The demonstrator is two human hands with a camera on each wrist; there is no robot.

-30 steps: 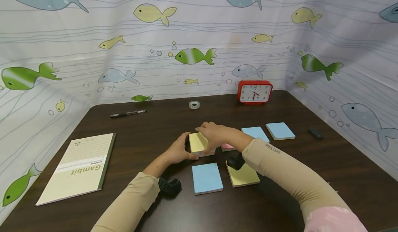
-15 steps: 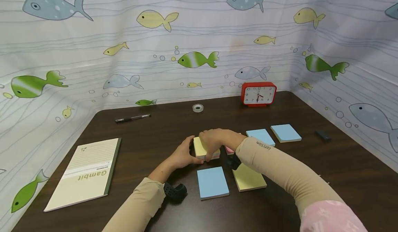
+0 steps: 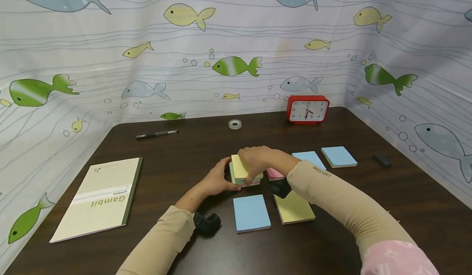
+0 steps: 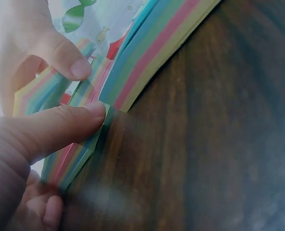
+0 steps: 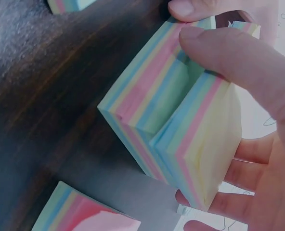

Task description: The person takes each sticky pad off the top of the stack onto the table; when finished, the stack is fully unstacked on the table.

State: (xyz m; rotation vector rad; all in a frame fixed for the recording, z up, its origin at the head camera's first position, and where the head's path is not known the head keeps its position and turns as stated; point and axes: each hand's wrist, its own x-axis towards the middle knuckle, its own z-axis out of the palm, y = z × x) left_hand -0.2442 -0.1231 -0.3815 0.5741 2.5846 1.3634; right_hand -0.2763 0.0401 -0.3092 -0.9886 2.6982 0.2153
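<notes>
My left hand (image 3: 214, 179) grips the side of a lower stack of sticky-note pads (image 5: 133, 91), its thumb at the near edge. That stack has a green top and striped coloured sides. A yellow-topped sticky-note pad (image 3: 238, 165) lies tilted over it, with a wedge of space between them in the right wrist view. The thumb and fingers of my right hand (image 3: 256, 160) hold this upper pad from either side. Close by are a pink pad (image 3: 274, 174) at the right, a blue pad (image 3: 252, 213) in front and a yellow pad (image 3: 293, 207).
Two more blue pads (image 3: 309, 157) (image 3: 339, 156) lie to the right, before a small black object (image 3: 382, 160). A Gambit notebook (image 3: 99, 201) lies at the left. Along the back are a pen (image 3: 156, 134), a tape roll (image 3: 234, 124) and a red clock (image 3: 308, 109).
The yellow-topped pad has come up and shifted off the stack beneath, whose green top now shows along the left edge. Both hands stay around the stack; the head view moves slightly.
</notes>
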